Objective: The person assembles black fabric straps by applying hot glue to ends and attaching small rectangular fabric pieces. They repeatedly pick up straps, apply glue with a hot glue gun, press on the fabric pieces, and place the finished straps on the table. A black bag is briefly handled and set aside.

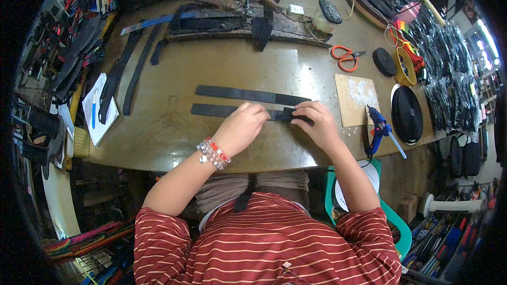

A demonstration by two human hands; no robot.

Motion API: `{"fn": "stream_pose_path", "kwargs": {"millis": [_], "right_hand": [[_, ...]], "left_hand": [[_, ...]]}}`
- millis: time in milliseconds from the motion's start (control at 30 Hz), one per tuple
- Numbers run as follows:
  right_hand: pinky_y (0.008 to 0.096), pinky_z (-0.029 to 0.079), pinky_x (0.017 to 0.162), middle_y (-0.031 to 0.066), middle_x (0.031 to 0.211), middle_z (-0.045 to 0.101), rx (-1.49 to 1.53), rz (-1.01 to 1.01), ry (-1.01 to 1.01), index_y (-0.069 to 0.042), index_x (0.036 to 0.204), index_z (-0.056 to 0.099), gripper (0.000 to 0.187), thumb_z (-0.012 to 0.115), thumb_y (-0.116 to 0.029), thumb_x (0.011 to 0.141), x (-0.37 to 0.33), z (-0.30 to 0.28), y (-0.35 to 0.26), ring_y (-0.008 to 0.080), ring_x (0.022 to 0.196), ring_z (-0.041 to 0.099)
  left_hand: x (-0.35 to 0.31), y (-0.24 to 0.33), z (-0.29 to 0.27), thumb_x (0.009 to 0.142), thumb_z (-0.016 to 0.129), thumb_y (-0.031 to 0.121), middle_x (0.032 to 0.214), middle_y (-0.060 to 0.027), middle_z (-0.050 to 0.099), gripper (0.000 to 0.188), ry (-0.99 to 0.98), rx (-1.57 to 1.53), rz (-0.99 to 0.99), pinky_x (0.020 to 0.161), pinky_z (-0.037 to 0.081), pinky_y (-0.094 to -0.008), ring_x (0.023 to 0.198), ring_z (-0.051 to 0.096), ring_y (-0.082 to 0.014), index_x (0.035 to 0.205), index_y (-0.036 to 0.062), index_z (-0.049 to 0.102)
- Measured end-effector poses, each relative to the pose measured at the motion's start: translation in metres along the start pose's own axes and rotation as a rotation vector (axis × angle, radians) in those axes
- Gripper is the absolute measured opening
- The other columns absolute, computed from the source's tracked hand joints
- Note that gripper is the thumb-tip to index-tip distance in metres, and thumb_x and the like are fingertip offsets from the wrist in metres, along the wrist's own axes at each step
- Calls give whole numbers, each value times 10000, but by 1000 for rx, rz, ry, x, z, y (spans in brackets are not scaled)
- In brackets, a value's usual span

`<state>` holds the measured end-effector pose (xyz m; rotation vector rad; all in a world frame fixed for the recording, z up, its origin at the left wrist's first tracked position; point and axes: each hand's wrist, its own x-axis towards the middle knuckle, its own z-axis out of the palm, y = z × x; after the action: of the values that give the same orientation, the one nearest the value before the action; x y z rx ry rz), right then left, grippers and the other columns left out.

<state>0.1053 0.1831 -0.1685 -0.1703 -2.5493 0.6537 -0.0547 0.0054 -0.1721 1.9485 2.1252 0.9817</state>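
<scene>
Two black webbing straps lie side by side across the middle of the table, running left to right. On the nearer black strap (214, 110) both of my hands are at work. My left hand (247, 122), with bead bracelets (213, 154) at its wrist, presses closed fingers on the strap's middle. Further right, my right hand (319, 124) pinches its end between thumb and fingers, where a short black piece seems to lie over it. The fingers partly hide that end. Just beyond, the farther black strap (237, 93) lies flat, its right end close to my right fingertips.
At right are a blue glue gun (378, 129), a wooden board (348, 100) with dried glue, orange-handled scissors (346, 58) and black webbing rolls (406, 113). More black straps (138, 74) and a notepad (105, 113) with a pen lie left. A long rack (222, 26) stands behind.
</scene>
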Motion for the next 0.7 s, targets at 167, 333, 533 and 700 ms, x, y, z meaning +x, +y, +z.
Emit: {"fn": "stream_pose_path", "kwargs": {"millis": [167, 333, 533, 700], "right_hand": [[369, 461, 838, 59, 979, 641, 47, -10, -25, -83, 874, 680, 200, 760, -144, 700, -3, 20, 16, 258, 937, 582], [369, 448, 842, 39, 974, 646, 41, -21, -59, -92, 872, 687, 201, 761, -152, 695, -2, 24, 16, 247, 937, 570], [353, 450, 843, 37, 980, 660, 31, -39, -63, -79, 852, 690, 213, 778, -132, 665, 0, 23, 15, 232, 933, 577], [361, 433, 856, 14, 988, 654, 27, -23, -76, -101, 868, 689, 205, 763, -164, 688, 0, 22, 13, 230, 956, 558]], "left_hand": [[-11, 0, 11, 792, 586, 42, 1041, -94, 611, 239, -35, 98, 1, 911, 471, -360, 1023, 551, -268, 1024, 22, 637], [-9, 0, 9, 778, 529, 33, 1008, -98, 597, 241, -2, 125, 50, 876, 483, -327, 984, 550, -259, 994, -5, 629], [-11, -1, 10, 785, 523, 37, 1017, -96, 599, 245, 7, 121, 47, 871, 489, -329, 994, 553, -253, 1001, -3, 630], [-9, 0, 9, 769, 592, 33, 1032, -88, 600, 297, -34, 116, 15, 885, 478, -357, 997, 554, -262, 1064, 30, 624]]}}
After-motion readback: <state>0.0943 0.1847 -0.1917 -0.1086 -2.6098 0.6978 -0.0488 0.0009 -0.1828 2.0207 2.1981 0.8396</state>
